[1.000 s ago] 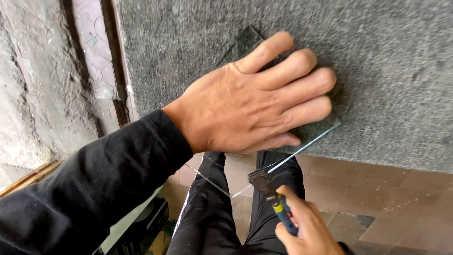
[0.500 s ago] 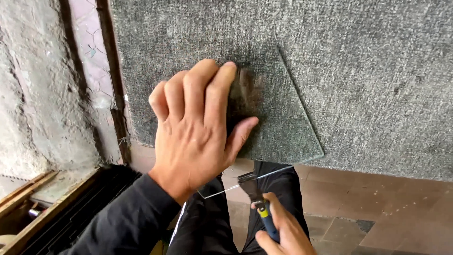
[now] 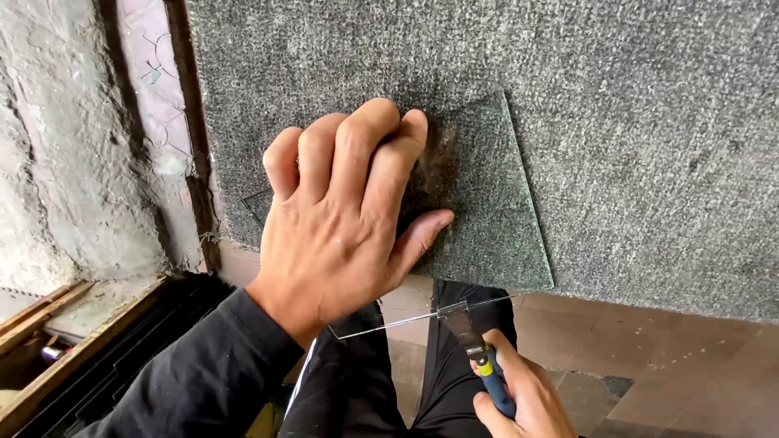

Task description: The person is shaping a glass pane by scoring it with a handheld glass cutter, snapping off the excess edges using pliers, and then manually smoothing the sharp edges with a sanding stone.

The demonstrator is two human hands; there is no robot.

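A glazier's workshop: carpet-covered cutting bench (image 3: 649,122), rough plaster wall (image 3: 57,162), stacked panes in a wooden rack (image 3: 97,357).

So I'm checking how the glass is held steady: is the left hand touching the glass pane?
Touching. The head view shows the left hand pressed flat on the glass pane, fingers and thumb lying directly on its surface.

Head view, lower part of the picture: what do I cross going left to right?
Wooden frame pieces → black sleeve of the left arm → left hand flat on the glass pane → pliers gripping the pane's overhanging edge → right hand on the pliers' handle → tiled floor.
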